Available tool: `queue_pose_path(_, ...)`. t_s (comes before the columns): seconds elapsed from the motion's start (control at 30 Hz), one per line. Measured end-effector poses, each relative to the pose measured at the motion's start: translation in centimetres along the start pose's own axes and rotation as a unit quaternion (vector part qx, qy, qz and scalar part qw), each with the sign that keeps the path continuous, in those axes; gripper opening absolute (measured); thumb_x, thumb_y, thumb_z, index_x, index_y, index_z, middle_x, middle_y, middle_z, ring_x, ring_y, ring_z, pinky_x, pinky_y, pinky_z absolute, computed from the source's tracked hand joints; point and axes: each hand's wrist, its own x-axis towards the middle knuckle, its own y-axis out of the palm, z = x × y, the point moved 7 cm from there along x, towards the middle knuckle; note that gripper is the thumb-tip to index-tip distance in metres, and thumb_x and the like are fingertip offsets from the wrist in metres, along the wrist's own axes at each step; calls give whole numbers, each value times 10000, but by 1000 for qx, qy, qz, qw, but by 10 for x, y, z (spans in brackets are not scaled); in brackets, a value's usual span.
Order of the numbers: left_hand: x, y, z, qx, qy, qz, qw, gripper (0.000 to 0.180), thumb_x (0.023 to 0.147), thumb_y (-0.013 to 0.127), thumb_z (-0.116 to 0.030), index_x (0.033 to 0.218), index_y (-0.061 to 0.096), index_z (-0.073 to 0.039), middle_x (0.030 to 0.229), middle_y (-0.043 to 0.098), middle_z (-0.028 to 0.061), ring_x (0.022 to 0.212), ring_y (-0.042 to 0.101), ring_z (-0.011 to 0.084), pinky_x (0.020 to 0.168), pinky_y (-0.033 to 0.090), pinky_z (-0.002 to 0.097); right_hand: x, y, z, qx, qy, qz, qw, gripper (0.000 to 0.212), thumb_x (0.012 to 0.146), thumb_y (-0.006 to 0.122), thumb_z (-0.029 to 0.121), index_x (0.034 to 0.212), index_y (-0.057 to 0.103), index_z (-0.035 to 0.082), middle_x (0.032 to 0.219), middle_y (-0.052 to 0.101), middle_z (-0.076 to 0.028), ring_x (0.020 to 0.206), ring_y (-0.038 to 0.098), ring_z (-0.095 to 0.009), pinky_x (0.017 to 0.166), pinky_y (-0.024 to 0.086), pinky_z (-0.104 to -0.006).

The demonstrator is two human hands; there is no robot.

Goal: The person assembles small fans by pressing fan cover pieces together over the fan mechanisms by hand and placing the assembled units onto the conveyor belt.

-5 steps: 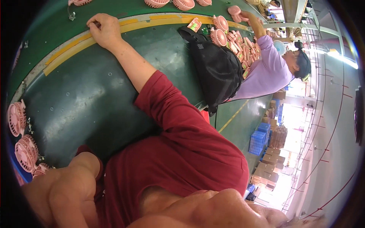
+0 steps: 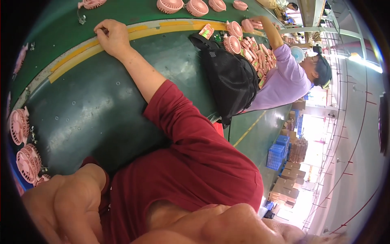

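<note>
My right hand (image 2: 113, 37) rests on the taped edge between the dark green tabletop (image 2: 93, 110) and the green belt. Its fingers are loosely curled, with a gap at the thumb, and I see nothing held. My left arm is bent at the lower left, and my left hand (image 2: 61, 203) looms large near the camera. Its fingers are out of sight, so any grip is hidden. Closest to it are several pink handheld fans (image 2: 27, 164) at the left rim. On the belt past my right hand lies another pink fan (image 2: 93, 3) beside a small loose part (image 2: 82, 18).
A black bag (image 2: 229, 77) stands on the tabletop, with a pile of pink parts (image 2: 260, 55) beyond it. A co-worker in a lilac shirt (image 2: 284, 81) reaches to a pink fan (image 2: 247, 25). Pink fans (image 2: 198, 7) line the far belt. Blue crates (image 2: 277, 152) and cartons stand behind.
The view has shifted slightly, so the far belt shows more. The co-worker's hand and the fan by it are a little lower in the picture. My right hand stays on the taped edge.
</note>
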Motion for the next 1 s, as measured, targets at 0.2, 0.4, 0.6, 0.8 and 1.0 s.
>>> queue_pose_path(0.2, -3, 22, 10, -18, 21, 24, 999, 252, 681, 709, 168, 672, 672, -81, 775, 692, -33, 706, 628, 42, 640, 531, 147, 3, -2, 5, -24, -20, 18, 999, 73, 809, 644, 48, 851, 702, 37, 798, 687, -107, 666, 662, -221, 619, 525, -304)
queue_pose_path(0.4, 9, 47, 23, -49, 41, 96, 993, 143, 774, 683, 71, 739, 632, -58, 772, 665, 37, 687, 590, 134, 550, 524, 219, 3, -5, -5, -12, 0, 32, 999, 82, 863, 635, 57, 910, 699, 37, 829, 696, -87, 709, 668, -170, 663, 528, -284)
queue_pose_path(0.6, -13, 13, 28, 106, -80, -28, 991, 112, 921, 606, -69, 1013, 551, -36, 753, 622, 121, 529, 586, 246, 505, 490, 318, 18, 9, 1, 16, 31, 32, 999, 224, 865, 630, 61, 1086, 668, 52, 966, 698, -70, 803, 657, -165, 745, 525, -304)
queue_pose_path(0.8, -56, -124, 61, 463, -271, -133, 833, 129, 961, 534, -55, 1086, 522, -25, 968, 648, 70, 834, 605, 101, 758, 494, 249, 80, 15, -10, -225, -129, 76, 963, 709, 739, 764, 183, 1366, 462, 49, 1378, 446, -255, 1273, 423, -426, 1060, 370, -481)
queue_pose_path(1.0, -120, -161, 55, 710, -200, -23, 675, 136, 887, 570, -24, 1023, 558, -13, 912, 660, 100, 827, 683, 202, 702, 543, 326, 124, 28, -98, -422, -40, 145, 894, 691, 730, 750, 507, 1336, 560, 236, 1371, 473, -276, 1300, 409, -432, 1057, 345, -576)
